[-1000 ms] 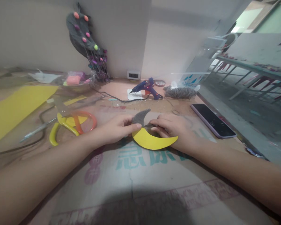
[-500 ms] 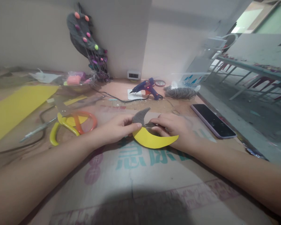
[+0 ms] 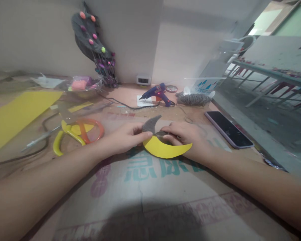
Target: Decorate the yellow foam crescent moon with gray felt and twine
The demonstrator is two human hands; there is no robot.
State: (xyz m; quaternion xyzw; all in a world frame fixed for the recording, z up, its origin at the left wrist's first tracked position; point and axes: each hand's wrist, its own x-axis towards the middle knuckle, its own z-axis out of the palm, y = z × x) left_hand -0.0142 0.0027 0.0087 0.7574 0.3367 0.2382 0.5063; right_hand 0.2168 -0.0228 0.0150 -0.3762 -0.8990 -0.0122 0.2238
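A yellow paper crescent (image 3: 167,149) is held up above the cardboard, its upper horn covered in grey yarn (image 3: 151,124). My left hand (image 3: 131,135) pinches the crescent between thumb and fingers where the yarn meets the bare yellow. Close by on the right, my right hand (image 3: 180,134) is closed, fingertips pinching a grey yarn strand (image 3: 162,133) that runs to the wrapped part. The lower yellow horn passes in front of my right palm. Some fingertips of both hands are hidden behind the crescent.
A blue glue gun (image 3: 157,93) rests behind the hands, near a grey yarn bundle (image 3: 194,98). Orange-and-yellow-handled scissors (image 3: 92,130) and yellow sheet (image 3: 20,113) lie left; a phone (image 3: 228,129) lies right. A decorated grey crescent (image 3: 86,36) leans on the wall.
The crescent has shifted very slightly, its lower horn a little higher and further right. Both hands keep nearly the same place and hold.
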